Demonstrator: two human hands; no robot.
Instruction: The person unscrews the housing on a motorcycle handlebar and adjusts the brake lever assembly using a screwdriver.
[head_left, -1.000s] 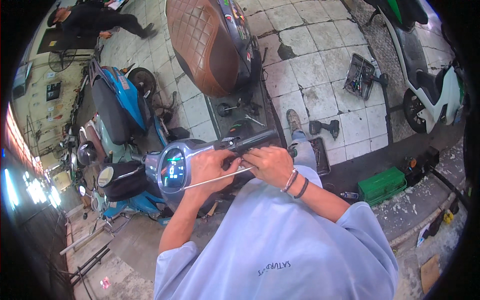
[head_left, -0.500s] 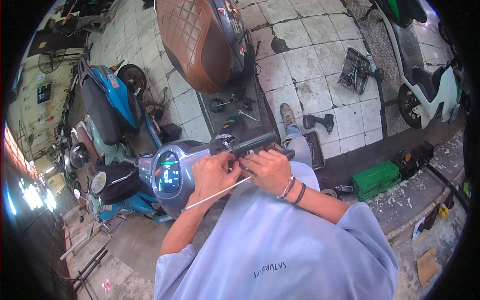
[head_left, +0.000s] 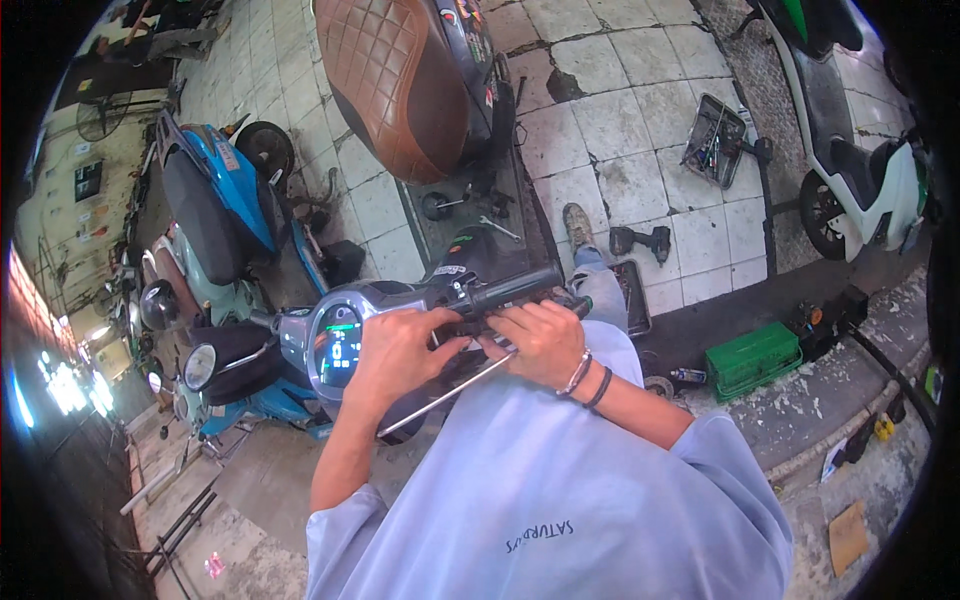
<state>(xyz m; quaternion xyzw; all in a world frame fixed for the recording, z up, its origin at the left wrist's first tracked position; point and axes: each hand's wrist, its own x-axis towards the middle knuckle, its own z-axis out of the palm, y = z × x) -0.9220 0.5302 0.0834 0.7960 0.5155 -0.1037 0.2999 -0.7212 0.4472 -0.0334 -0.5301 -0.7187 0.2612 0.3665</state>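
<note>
On a tiled workshop floor (head_left: 640, 190), both hands grip one scooter handlebar (head_left: 500, 292): left hand (head_left: 400, 350) curled shut on it beside the single lit display (head_left: 338, 348), right hand (head_left: 540, 340) pinching one thin rod (head_left: 440, 400), three other scooters beyond

Left hand (head_left: 395, 350): fingertips hidden behind the scooter handlebar (head_left: 470, 298).
Right hand (head_left: 540, 340): covers the lever's pivot end.
Tool tray (head_left: 713, 140): contents too small to tell.
White scooter (head_left: 850, 150): cut off by the picture's rim.
Dashboard display (head_left: 338, 347): readout blurred.
</note>
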